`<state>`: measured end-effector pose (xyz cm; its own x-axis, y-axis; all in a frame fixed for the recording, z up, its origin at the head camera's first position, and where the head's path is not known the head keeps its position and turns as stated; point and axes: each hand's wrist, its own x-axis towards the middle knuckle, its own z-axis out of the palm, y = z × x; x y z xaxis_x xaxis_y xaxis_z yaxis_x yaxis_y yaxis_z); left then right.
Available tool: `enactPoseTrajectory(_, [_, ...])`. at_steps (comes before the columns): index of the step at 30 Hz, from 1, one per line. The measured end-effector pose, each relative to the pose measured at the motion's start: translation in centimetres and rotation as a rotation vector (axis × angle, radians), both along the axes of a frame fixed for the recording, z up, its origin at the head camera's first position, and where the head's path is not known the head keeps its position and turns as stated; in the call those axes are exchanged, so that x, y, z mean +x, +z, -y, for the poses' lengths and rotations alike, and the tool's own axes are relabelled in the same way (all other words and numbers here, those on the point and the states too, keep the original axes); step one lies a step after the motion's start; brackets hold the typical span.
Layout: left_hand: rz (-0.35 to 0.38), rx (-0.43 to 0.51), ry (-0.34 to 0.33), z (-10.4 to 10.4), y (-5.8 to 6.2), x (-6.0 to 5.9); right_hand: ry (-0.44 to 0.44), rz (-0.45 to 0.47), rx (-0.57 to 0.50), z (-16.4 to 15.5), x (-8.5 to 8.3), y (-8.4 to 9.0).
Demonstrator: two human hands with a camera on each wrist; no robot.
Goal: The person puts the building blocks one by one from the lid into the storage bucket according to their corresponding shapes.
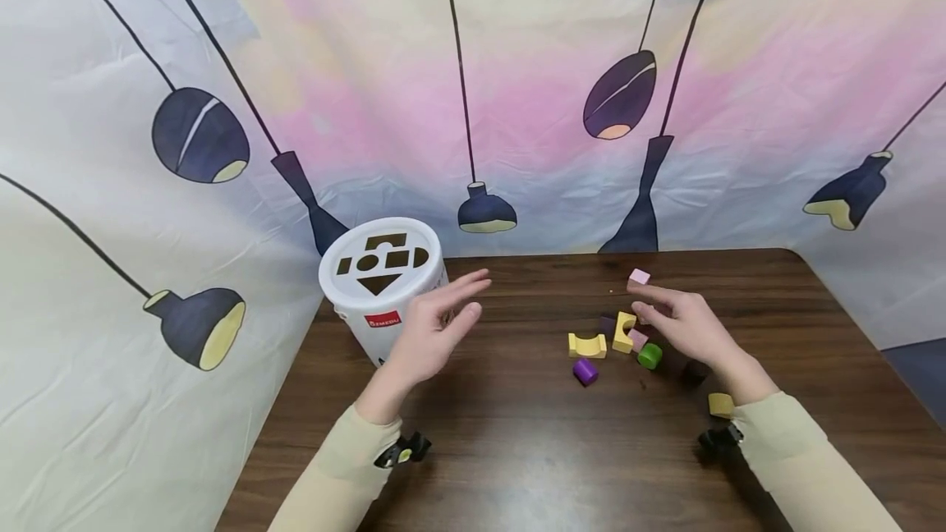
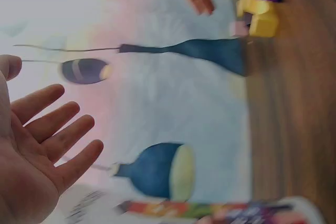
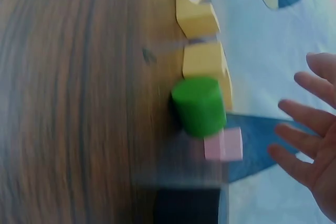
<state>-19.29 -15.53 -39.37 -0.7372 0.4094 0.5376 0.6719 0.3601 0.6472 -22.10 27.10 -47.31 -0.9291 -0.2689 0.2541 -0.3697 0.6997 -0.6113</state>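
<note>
Head view: white bucket (image 1: 373, 343), left of centre, smooth and plastic-looking. Its red label (image 1: 383, 319) carries small white lettering; I read "MEDU" at the end, first characters uncertain. The lid (image 1: 405, 277) has dark cut-outs: arch, square, circle, triangle, half-round, small rectangle. Left hand (image 1: 429, 335) beside the bucket, fingers extended, holding nothing. Right hand (image 1: 691, 323), right of centre, is over the blocks, fingers extended. Beneath and around it: two yellow arch blocks (image 1: 587, 347), purple cylinder (image 1: 585, 372), green cylinder (image 1: 650, 355), pink block (image 1: 637, 341). Table (image 1: 517, 417): dark wood grain, glossy. Behind: wrinkled fabric backdrop (image 1: 532, 138) with lamp motifs.

Left wrist view: left hand at lower left, palm bare, fingers spread wide. Coloured print along the bottom edge; writing too blurred to read. Blocks at upper right.

Right wrist view: right hand at right edge, fingers spread, nothing held. Green cylinder at centre, rounded, matte; pink block just below it, yellow arch blocks above.
</note>
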Motion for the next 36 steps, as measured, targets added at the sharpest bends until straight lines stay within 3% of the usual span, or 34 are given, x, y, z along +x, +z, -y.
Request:
enactPoseTrajectory(6, [-0.123,0.122,0.077,4.2,2.2,1.6,-0.092,0.025,-0.006,-2.7,0.7,0.2])
enactPoseTrajectory(11, [-0.177,0.223,0.195,7.6,3.0,1.7,-0.116,0.08,0.012,-4.8,1.3,0.1])
enactPoseTrajectory(15, [-0.106,0.373,0.225,9.6,2.9,1.5,-0.079,0.122,0.038,-6.2,1.9,-0.2])
enactPoseTrajectory(18, [-0.053,0.419,0.279,10.7,2.7,1.1,-0.052,0.148,0.062,-7.2,2.5,-0.4])
enactPoseTrajectory(22, [-0.011,0.394,0.381,12.1,2.2,0.1,-0.022,0.179,0.073,-8.1,3.5,-0.6])
enactPoseTrajectory(26, [0.075,0.408,0.434,13.5,1.8,-0.6,0.017,0.208,0.086,-8.7,4.3,-0.8])
enactPoseTrajectory(32, [0.244,0.319,0.443,16.0,1.6,-1.4,0.057,0.224,0.11,-9.0,4.7,-1.1])
enactPoseTrajectory(36, [0.318,0.241,0.418,17.6,1.3,-1.9,0.076,0.222,0.114,-8.8,4.5,-1.2])
